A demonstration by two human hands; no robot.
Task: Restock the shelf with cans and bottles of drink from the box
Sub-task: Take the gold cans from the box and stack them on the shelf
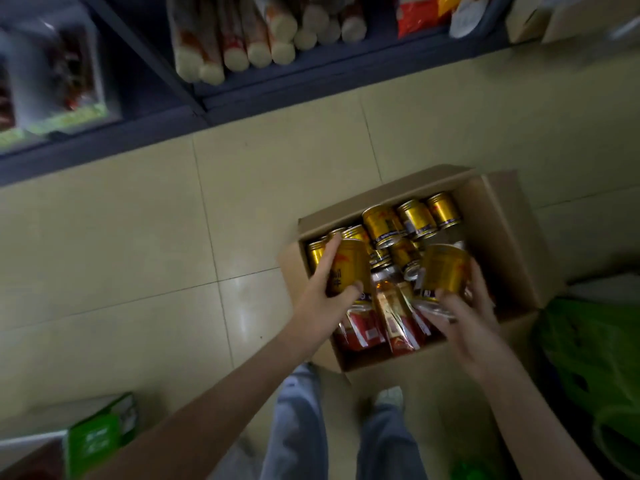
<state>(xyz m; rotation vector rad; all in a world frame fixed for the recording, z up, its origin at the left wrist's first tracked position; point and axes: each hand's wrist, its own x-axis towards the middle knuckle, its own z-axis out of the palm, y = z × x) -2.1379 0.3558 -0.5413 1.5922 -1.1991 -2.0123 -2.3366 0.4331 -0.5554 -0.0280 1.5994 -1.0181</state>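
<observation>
**Gold cans in both hands over the open box**

Cardboard box (388,188) sits open on the tiled floor (138,237), just in front of the person's feet. The left hand (329,289) has its grip closed round a gold can (346,268), fingers on the far side and thumb on the near side, at the box's left edge. The right hand (464,317) has its grip wrapped round a second can (445,268), tilted, over the right half of the box. Whether either can is lifted clear of the rest cannot be told.

Other cans (384,223) of the same gold colour lie jumbled at the far end of the box, some on their sides. At the near end, between the two hands, lie bottles (391,306) of amber drink with red labels.

Beyond the box, across a strip of floor, runs a dark blue shelf (311,88). It carries long wrapped packs (256,46) with pale round ends, and red and orange bags (415,15) further right. A green basket (588,358) stands just right of the box, and a green carton (100,434) lies at the lower left. Blue trouser legs (298,427) show at the bottom.
</observation>
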